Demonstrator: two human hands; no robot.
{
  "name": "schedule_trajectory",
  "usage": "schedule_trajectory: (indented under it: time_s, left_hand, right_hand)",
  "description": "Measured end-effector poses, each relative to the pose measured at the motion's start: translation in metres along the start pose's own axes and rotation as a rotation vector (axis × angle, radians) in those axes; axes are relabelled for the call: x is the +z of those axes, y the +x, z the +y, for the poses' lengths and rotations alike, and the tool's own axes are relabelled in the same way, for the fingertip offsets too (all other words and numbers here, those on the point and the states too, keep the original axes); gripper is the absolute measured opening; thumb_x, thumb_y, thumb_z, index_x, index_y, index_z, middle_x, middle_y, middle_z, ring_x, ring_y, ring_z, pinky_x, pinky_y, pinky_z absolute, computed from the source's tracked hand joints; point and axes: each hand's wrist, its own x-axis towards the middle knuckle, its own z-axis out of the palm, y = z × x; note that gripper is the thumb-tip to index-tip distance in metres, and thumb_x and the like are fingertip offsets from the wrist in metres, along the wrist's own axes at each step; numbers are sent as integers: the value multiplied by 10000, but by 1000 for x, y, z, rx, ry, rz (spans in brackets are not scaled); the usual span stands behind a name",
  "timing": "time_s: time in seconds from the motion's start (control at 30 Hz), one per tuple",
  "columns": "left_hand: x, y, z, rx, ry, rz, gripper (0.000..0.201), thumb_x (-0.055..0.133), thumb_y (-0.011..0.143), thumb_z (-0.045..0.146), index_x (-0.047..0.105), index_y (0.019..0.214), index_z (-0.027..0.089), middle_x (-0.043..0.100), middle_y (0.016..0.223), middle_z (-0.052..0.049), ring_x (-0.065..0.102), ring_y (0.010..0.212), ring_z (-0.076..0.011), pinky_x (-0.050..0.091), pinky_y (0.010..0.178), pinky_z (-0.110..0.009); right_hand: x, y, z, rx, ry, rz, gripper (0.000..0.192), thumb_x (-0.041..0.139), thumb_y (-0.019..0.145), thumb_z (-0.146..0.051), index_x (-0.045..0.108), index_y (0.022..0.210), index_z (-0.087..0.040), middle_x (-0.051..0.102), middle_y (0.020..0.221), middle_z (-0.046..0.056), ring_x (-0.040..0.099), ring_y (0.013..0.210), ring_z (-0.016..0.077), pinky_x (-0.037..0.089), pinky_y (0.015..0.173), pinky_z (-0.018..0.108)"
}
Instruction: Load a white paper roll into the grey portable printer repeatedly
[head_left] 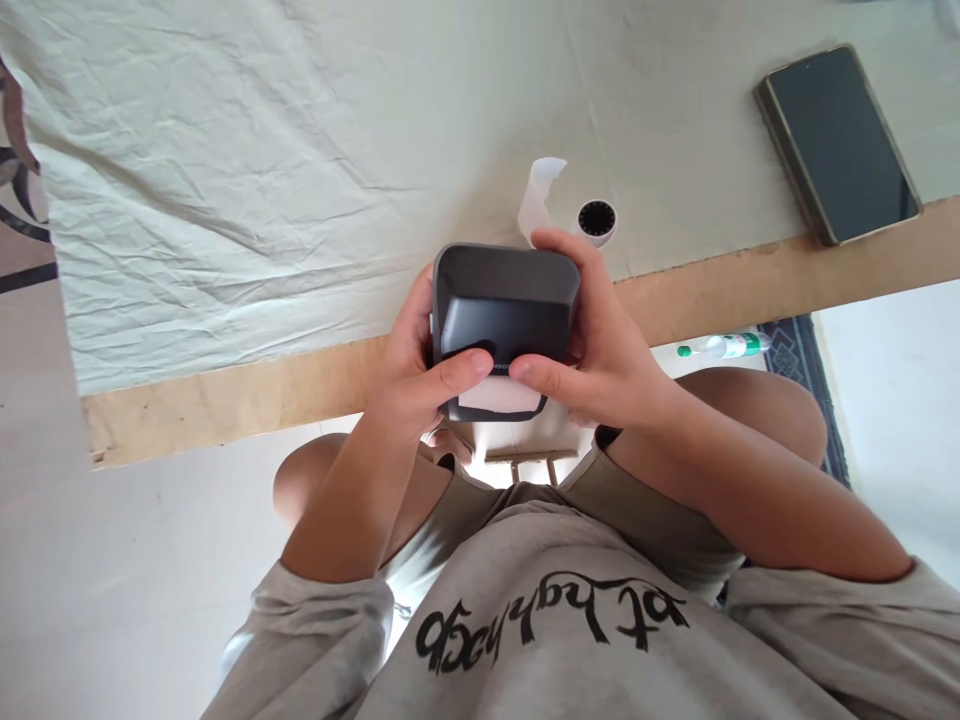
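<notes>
I hold a dark grey, rounded box-shaped device (501, 310) with both hands, just above the table's near edge. My left hand (420, 365) grips its left side, thumb pressed on the near face. My right hand (592, 340) wraps the right side, its thumb meeting the left one above a white patch (499, 400) at the near end. A white paper strip (538, 195) curls up behind the device. Next to the strip, a small white roll with a black core (598, 220) lies on the cloth.
The table (225, 400) has a bare wooden front edge and a wrinkled pale cloth (262, 180). A dark phone (836, 140) lies at the far right. A clear bottle with a green cap (724, 347) lies on the floor by my right knee.
</notes>
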Motion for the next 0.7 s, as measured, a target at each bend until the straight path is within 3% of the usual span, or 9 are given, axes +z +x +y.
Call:
schedule_trajectory:
  time_s: [0.07, 0.23, 0.4, 0.7]
  left_hand:
    - [-1, 0, 0, 40, 14, -24, 465, 754, 760, 312, 633, 1200, 222, 707, 1039, -73, 702, 881, -244, 595, 711, -346]
    - [4, -1, 3, -6, 37, 6, 380, 713, 778, 320, 644, 1145, 247, 708, 1003, -58, 702, 834, -238, 566, 643, -322]
    - [4, -1, 3, -39, 46, 5, 405, 725, 771, 347, 627, 1155, 260, 700, 1047, -66, 705, 893, -270, 576, 699, -361]
    - [2, 1, 2, -5, 41, 1, 396, 716, 771, 309, 646, 1153, 233, 684, 1010, -75, 694, 837, -238, 581, 654, -326]
  right_hand:
    - [0, 2, 2, -5, 44, -18, 794, 702, 811, -555, 254, 1428, -335, 519, 1299, 58, 592, 988, 175, 563, 774, 338]
    - [-1, 2, 9, -63, 21, 0, 790, 687, 830, -530, 248, 1448, -308, 549, 1254, 69, 607, 945, 170, 567, 743, 324]
    - [-1, 1, 9, -68, -2, -6, 768, 660, 859, -532, 244, 1465, -308, 556, 1261, 75, 615, 972, 183, 571, 765, 334]
    - [-2, 2, 12, -60, 16, -26, 796, 660, 863, -545, 221, 1481, -302, 548, 1268, 81, 619, 1013, 186, 584, 805, 339]
